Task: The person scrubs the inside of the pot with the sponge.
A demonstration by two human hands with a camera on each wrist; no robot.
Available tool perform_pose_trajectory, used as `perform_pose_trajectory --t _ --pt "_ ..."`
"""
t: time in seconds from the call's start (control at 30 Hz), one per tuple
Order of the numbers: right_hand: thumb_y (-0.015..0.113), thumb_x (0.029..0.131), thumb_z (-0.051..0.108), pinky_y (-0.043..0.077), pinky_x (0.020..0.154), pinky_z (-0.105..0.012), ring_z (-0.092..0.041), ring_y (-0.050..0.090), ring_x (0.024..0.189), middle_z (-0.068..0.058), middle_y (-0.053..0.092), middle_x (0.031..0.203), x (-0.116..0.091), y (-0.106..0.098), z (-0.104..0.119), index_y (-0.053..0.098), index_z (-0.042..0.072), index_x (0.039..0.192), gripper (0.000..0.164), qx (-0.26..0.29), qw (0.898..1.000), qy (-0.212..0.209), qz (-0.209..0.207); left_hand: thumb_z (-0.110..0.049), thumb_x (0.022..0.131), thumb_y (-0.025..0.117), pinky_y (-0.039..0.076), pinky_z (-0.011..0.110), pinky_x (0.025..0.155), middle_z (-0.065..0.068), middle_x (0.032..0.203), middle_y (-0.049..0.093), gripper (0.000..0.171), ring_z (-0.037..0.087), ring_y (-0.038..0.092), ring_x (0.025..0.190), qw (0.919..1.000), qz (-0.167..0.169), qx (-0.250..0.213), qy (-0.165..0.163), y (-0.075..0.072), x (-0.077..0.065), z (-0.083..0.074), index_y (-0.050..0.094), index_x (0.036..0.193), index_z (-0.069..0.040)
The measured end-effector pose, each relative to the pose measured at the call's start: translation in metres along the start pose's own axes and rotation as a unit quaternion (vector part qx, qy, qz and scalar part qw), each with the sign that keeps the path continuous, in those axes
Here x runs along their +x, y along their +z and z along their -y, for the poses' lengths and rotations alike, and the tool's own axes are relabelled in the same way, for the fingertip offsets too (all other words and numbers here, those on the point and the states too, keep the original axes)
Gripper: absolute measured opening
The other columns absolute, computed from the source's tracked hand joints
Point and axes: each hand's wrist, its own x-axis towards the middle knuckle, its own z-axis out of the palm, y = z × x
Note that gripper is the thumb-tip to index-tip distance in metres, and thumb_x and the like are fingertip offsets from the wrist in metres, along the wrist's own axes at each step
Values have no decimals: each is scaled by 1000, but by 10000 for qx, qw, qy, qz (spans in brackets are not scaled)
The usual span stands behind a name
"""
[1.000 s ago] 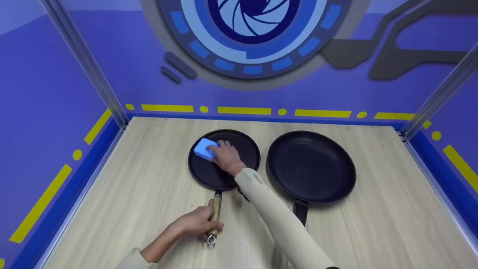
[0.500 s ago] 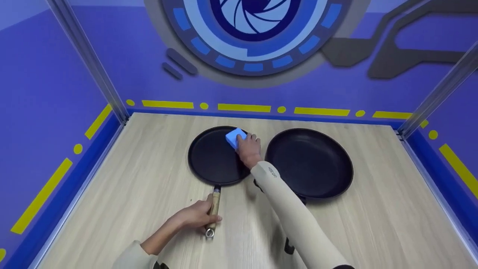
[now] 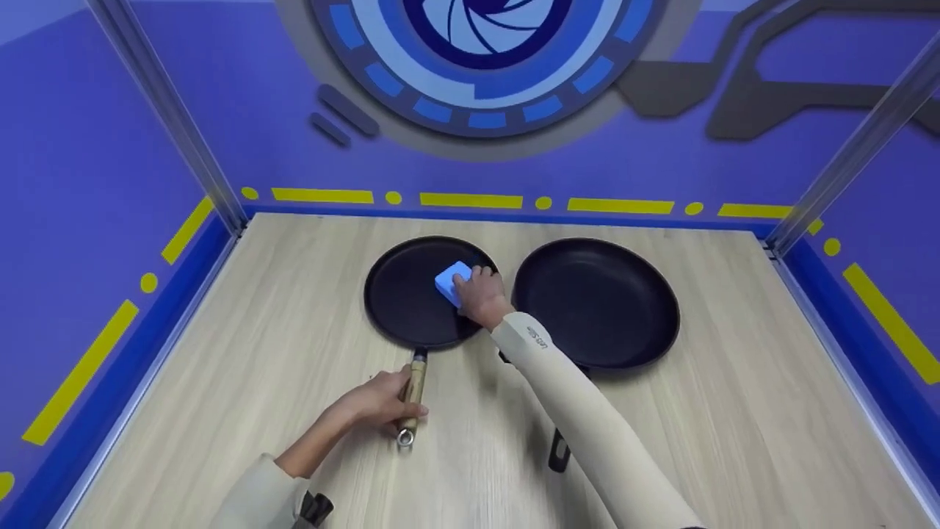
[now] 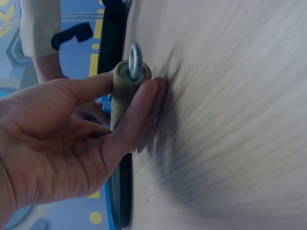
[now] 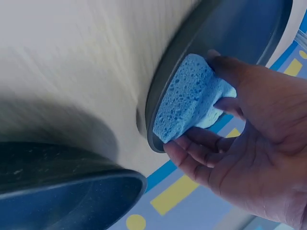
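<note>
A flat black pan (image 3: 404,290) with a low rim lies left of centre in the head view. My left hand (image 3: 382,399) grips its wooden handle (image 3: 416,382), which ends in a metal ring (image 4: 136,62); in the left wrist view the thumb and fingers wrap the handle close over the table. On the right part of the pan's surface, my right hand (image 3: 482,295) holds a blue sponge (image 3: 453,283). The right wrist view shows the porous sponge (image 5: 184,96) pinched between thumb and fingers, its lower edge along the pan's inner rim.
A deeper black frying pan (image 3: 598,305) sits just right of the flat one, its handle (image 3: 559,450) partly hidden under the right sleeve (image 3: 580,411). Both pans stand on a light wooden table (image 3: 742,411) with blue walls (image 3: 191,73) at the back and sides.
The sponge in my right hand went from the flat pan's left side to its upper right, then slightly down toward me. The left hand keeps its hold on the handle.
</note>
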Motion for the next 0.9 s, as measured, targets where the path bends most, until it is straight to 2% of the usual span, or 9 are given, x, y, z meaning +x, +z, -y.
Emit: perform_pose_trajectory --t 0.1,0.2,0.33,0.47,0.6,0.77,0.9 --pt "68 96 49 54 103 -45 -35 55 126 -20 55 135 0 0 -4 46 16 141 60 62 9999 -94 65 -21 94 75 44 25 60 7 82 64 50 15 59 68 10000 51 51 -3 -3 3 2 51 131 4" --pt "69 96 47 52 105 -47 -37 54 129 -21 53 138 -3 -1 -5 45 17 142 61 162 9994 -264 169 -22 94 75 43 26 60 7 82 63 59 15 58 67 9999 92 81 -13 -6 3 3 48 138 7" --pt "72 95 44 53 106 -48 -38 54 129 -21 54 140 -9 -4 0 48 16 141 59 33 9965 -828 96 -23 94 75 43 27 60 7 82 63 63 16 57 69 9999 84 109 -53 -8 2 5 45 141 8" --pt "74 94 38 54 104 -49 -37 56 126 -19 57 137 -13 -3 6 53 17 136 52 4 9906 -1354 -210 -22 94 75 44 26 58 7 81 63 51 16 58 67 9999 99 80 7 -10 1 5 50 131 4" --pt "78 92 31 52 106 -51 -35 56 125 -14 58 134 -13 1 8 57 22 133 46 445 9825 -1758 -430 -21 92 77 42 25 59 5 79 62 46 15 55 66 9999 151 27 60 -11 2 3 53 124 3" --pt "83 87 29 52 104 -51 -33 58 121 -10 62 131 -10 8 12 66 26 127 44 1046 9639 -2363 -640 -19 90 80 41 26 60 3 79 60 40 14 53 67 9997 221 30 46 -9 4 0 56 114 2" --pt "85 85 34 53 105 -46 -30 59 121 -7 64 129 -4 10 14 70 27 127 45 1447 9608 -2280 -629 -20 90 79 41 28 62 4 80 60 45 15 54 68 9996 247 111 20 -5 4 -3 56 119 4"
